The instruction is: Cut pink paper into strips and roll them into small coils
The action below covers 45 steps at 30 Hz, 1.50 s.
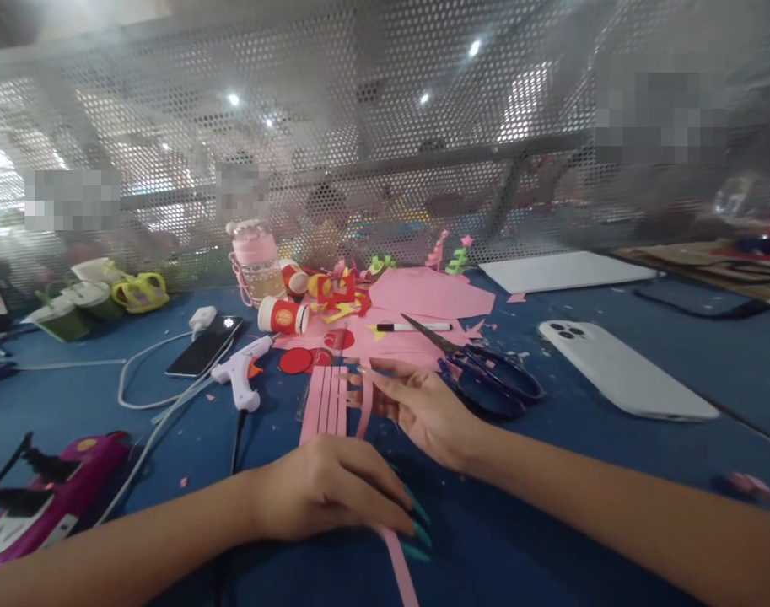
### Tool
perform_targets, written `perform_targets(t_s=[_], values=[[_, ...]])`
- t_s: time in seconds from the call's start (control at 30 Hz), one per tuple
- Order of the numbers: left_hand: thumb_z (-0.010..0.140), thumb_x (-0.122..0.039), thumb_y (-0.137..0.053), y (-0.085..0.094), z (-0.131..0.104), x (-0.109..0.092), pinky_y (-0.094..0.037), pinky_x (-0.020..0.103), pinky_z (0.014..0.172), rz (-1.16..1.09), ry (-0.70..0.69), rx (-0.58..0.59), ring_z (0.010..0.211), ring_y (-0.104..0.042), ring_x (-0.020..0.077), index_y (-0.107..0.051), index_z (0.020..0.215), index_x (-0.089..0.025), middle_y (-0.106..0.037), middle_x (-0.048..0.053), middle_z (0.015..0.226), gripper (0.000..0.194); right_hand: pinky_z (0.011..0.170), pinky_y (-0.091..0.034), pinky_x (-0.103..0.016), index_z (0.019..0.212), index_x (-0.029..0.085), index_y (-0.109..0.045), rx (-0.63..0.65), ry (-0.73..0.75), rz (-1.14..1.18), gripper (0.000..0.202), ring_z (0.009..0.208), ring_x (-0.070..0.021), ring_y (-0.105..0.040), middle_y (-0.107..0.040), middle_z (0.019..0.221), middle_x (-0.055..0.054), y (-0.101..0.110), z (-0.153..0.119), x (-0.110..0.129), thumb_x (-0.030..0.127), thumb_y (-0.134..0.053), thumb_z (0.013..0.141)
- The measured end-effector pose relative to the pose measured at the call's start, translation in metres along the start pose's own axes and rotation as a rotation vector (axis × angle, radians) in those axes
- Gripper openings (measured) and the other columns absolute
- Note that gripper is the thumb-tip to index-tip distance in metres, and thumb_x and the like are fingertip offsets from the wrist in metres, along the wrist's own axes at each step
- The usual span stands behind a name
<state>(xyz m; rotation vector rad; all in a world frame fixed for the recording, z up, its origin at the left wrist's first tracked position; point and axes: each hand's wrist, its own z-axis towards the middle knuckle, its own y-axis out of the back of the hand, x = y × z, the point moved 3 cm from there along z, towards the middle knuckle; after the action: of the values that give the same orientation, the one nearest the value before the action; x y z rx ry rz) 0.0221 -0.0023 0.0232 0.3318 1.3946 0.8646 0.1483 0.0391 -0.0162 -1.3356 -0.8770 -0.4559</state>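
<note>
Over a blue table [707, 354], the right hand [426, 409] pinches what looks like one pink paper strip [398, 566] at near centre. The left hand [334, 485] curls over it, hiding its middle; I can't tell how firmly. Its near end is cut off. Left, four pink strips [315, 400], partly covered; right, one pair of scissors [453, 346]

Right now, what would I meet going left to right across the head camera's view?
Magenta object → white glue gun → pink paper strips lying side by side → right hand → white phone.
</note>
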Motion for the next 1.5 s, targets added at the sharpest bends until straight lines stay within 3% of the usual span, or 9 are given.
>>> perform_targets(t_s=[0.27, 0.4, 0.6, 0.8, 1.0, 1.2, 1.33, 1.43, 1.5], values=[[0.088, -0.025, -0.044, 0.001, 0.001, 0.004, -0.048, 0.031, 0.087, -0.111, -0.012, -0.023, 0.097, -0.063, 0.0227, -0.069, 0.103, -0.018, -0.068, 0.016, 0.104, 0.030, 0.077, -0.053, -0.031, 0.079, 0.018, -0.068, 0.035, -0.100, 0.100, 0.020, 0.071, -0.0157, -0.069, -0.073, 0.075, -0.002, 0.007, 0.002, 0.000, 0.019, -0.078, 0.061], [0.084, -0.028, -0.054, 0.001, 0.003, 0.010, -0.051, 0.029, 0.081, -0.248, -0.002, -0.119, 0.090, -0.066, 0.0225, -0.072, 0.096, -0.013, -0.069, 0.018, 0.098, 0.026, 0.076, -0.053, -0.029, 0.079, 0.017, -0.067, 0.038, -0.117, 0.119, 0.014, 0.072, -0.0147, -0.069, -0.073, 0.074, -0.002, 0.009, 0.003, 0.001, 0.015, -0.074, 0.066], [0.071, -0.037, -0.068, 0.006, 0.000, 0.028, -0.053, 0.021, 0.063, -0.543, 0.302, -0.515, 0.063, -0.067, 0.0145, -0.075, 0.072, -0.018, -0.073, 0.007, 0.068, 0.021, 0.065, -0.053, -0.021, 0.080, 0.017, -0.068, 0.024, -0.127, 0.107, 0.014, 0.068, -0.0113, -0.067, -0.073, 0.075, -0.001, 0.010, 0.003, 0.001, 0.014, -0.073, 0.068], [0.043, -0.038, -0.084, 0.012, -0.002, 0.041, -0.054, 0.022, 0.060, -0.955, 0.436, -0.974, 0.053, -0.064, 0.0109, -0.071, 0.058, -0.017, -0.069, 0.000, 0.056, 0.029, 0.063, -0.053, -0.021, 0.078, 0.017, -0.069, -0.018, -0.122, 0.085, 0.015, 0.063, -0.0096, -0.065, -0.072, 0.075, 0.000, 0.017, 0.007, 0.007, 0.015, -0.076, 0.065], [0.051, -0.029, -0.081, 0.019, -0.005, 0.046, -0.050, 0.020, 0.055, -0.884, 0.474, -1.145, 0.059, -0.065, 0.0121, -0.070, 0.067, -0.013, -0.070, 0.004, 0.063, 0.025, 0.059, -0.053, -0.020, 0.070, 0.018, -0.070, -0.110, -0.057, 0.039, 0.016, 0.057, -0.0084, -0.062, -0.070, 0.065, 0.003, 0.019, 0.009, 0.009, 0.018, -0.079, 0.057], [0.059, -0.036, -0.078, 0.024, -0.006, 0.036, -0.049, 0.024, 0.073, -0.650, 0.153, -1.242, 0.084, -0.061, 0.0147, -0.066, 0.089, -0.018, -0.066, 0.003, 0.090, 0.036, 0.061, -0.054, -0.031, 0.088, 0.015, -0.071, -0.222, 0.274, -0.517, 0.024, 0.064, -0.0164, -0.065, -0.072, 0.077, -0.006, 0.022, -0.001, 0.017, 0.030, -0.068, 0.069], [0.069, -0.047, -0.066, 0.020, -0.006, 0.039, -0.045, 0.030, 0.085, -0.649, 0.135, -1.092, 0.101, -0.055, 0.0203, -0.065, 0.098, -0.019, -0.063, 0.006, 0.106, 0.040, 0.067, -0.053, -0.038, 0.094, 0.016, -0.071, -0.206, 0.789, -1.162, 0.023, 0.077, -0.0223, -0.066, -0.073, 0.087, -0.009, 0.011, -0.016, 0.029, 0.024, -0.056, 0.079], [0.068, -0.061, -0.057, 0.019, -0.007, 0.043, -0.048, 0.032, 0.075, -0.788, 0.160, -1.022, 0.086, -0.059, 0.0202, -0.065, 0.096, -0.016, -0.064, 0.008, 0.099, 0.054, 0.076, -0.051, -0.039, 0.100, 0.018, -0.069, -0.089, 1.194, -1.465, 0.024, 0.085, -0.0223, -0.063, -0.073, 0.087, -0.006, 0.003, -0.027, 0.034, 0.014, -0.053, 0.083], [0.065, -0.066, -0.054, 0.018, -0.007, 0.045, -0.048, 0.029, 0.062, -0.871, 0.253, -0.958, 0.068, -0.058, 0.0167, -0.066, 0.091, -0.014, -0.065, 0.007, 0.081, 0.059, 0.079, -0.049, -0.041, 0.103, 0.021, -0.068, -0.062, 1.331, -1.572, 0.027, 0.091, -0.0235, -0.061, -0.074, 0.090, -0.004, 0.004, -0.028, 0.038, 0.011, -0.053, 0.083]])
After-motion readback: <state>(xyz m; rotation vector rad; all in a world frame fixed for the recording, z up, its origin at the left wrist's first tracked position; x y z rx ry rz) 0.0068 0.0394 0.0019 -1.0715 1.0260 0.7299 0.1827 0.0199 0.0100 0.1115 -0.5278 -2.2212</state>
